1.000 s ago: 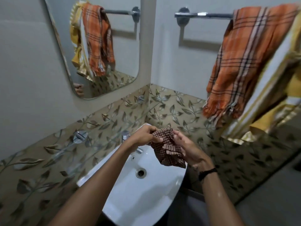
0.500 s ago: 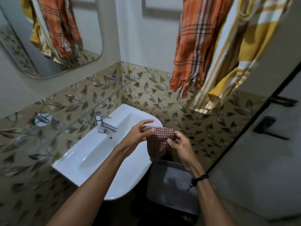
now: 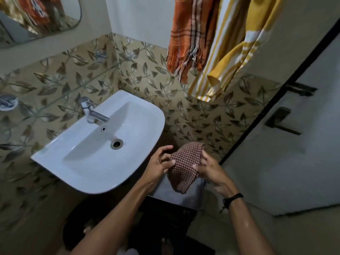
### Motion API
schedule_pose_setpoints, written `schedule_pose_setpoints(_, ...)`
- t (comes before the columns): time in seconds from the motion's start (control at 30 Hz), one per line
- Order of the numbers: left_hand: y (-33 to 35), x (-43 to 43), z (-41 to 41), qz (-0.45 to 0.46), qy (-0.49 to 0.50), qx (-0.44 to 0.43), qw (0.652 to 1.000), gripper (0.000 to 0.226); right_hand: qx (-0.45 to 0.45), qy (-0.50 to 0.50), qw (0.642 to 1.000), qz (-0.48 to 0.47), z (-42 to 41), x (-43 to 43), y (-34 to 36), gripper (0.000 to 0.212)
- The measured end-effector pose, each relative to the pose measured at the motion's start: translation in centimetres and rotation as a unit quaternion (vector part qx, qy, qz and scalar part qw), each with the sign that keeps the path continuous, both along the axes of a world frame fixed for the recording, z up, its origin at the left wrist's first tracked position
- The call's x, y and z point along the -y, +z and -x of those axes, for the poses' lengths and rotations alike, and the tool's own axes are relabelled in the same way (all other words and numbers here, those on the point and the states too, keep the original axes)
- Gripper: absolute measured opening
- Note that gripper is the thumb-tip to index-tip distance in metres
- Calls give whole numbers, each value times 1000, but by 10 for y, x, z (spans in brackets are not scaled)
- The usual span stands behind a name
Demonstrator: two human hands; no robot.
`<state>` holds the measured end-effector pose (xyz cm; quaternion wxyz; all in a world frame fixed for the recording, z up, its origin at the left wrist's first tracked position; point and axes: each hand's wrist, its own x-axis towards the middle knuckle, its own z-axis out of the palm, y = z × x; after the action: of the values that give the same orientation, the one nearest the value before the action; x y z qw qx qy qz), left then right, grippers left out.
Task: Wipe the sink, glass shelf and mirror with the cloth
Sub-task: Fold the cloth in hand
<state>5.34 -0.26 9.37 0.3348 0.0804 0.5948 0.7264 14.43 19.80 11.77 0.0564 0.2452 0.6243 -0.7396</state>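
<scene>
Both hands pinch the checked cloth [image 3: 184, 166] between them, left hand [image 3: 159, 163] and right hand [image 3: 211, 170]; the sink [image 3: 128, 162] sits just left.

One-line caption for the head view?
Left hand and right hand hold the checked cloth beside the white sink, not yet wiping.

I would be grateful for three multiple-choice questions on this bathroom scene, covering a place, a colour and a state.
1. The checked cloth is: A) in the sink B) left of the sink C) right of the sink.
2. The plaid towel is: A) orange B) blue C) green.
3. The cloth is held by: A) neither hand B) both hands C) one hand only.
Answers: C, it hangs beyond the sink's right edge; A, orange with dark stripes; B, left hand and right hand both pinch it.
</scene>
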Motion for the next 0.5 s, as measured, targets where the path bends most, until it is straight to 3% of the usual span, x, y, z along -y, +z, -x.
schedule_pose_setpoints(0.13,-9,-1,4,118,-110,-36,986,46,87,-186,967,150,-10,2,-27,78)
schedule_pose_setpoints(0.23,-19,-3,14,211,-205,-105,950,51,111,-219,949,197,-14,2,-47,69)
schedule_pose_setpoints(0.33,-32,-6,19,327,-250,-217,885,49,139,-175,970,95,-16,9,-64,52)
schedule_pose_setpoints(0.5,-65,-3,22,408,-220,-296,835,33,147,-66,977,-140,-11,18,-86,30)
